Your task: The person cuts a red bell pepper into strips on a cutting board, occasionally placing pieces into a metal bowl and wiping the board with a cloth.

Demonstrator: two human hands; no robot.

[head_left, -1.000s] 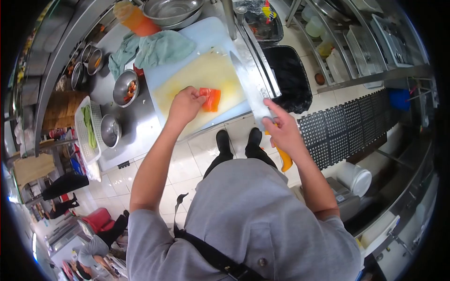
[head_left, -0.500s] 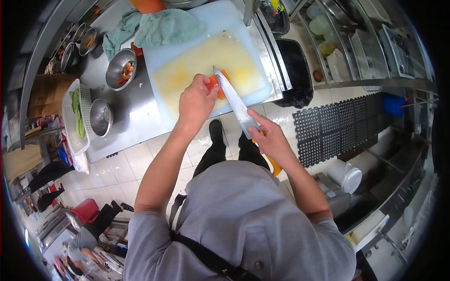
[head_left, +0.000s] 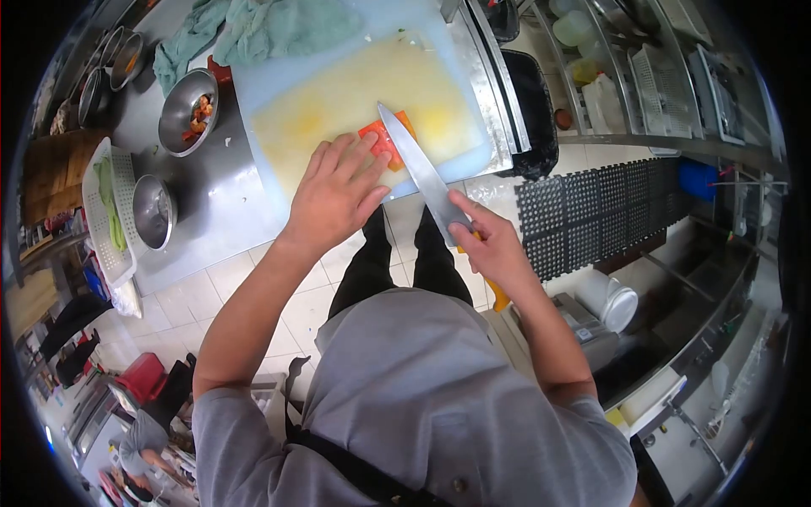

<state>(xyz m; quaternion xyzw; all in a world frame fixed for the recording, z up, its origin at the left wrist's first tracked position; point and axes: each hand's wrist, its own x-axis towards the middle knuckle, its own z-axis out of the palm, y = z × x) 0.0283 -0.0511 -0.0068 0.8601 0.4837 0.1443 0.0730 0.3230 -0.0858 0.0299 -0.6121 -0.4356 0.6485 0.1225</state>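
Observation:
My right hand (head_left: 492, 241) is closed round the yellow handle of a large knife (head_left: 418, 165), with the index finger along the blade. The blade points up and to the left, lying over or against an orange-red piece of food (head_left: 385, 145) on the stained cutting board (head_left: 317, 110). Spread out and flat, my left hand (head_left: 338, 190) is at the board's near edge, its fingertips beside or on the left part of the orange-red piece. Whether the blade is cutting in cannot be made out.
Left of the board are a steel bowl with orange-red pieces (head_left: 187, 113), an empty-looking steel bowl (head_left: 155, 211) and a white basket with green vegetables (head_left: 108, 207). A green cloth (head_left: 291, 32) lies at the board's far side. A person (head_left: 145, 439) is at lower left.
My left hand has opened from a pinch and spread its fingers flat. The knife stays at the orange-red piece. The view has shifted, so the board and bowls appear further up and left.

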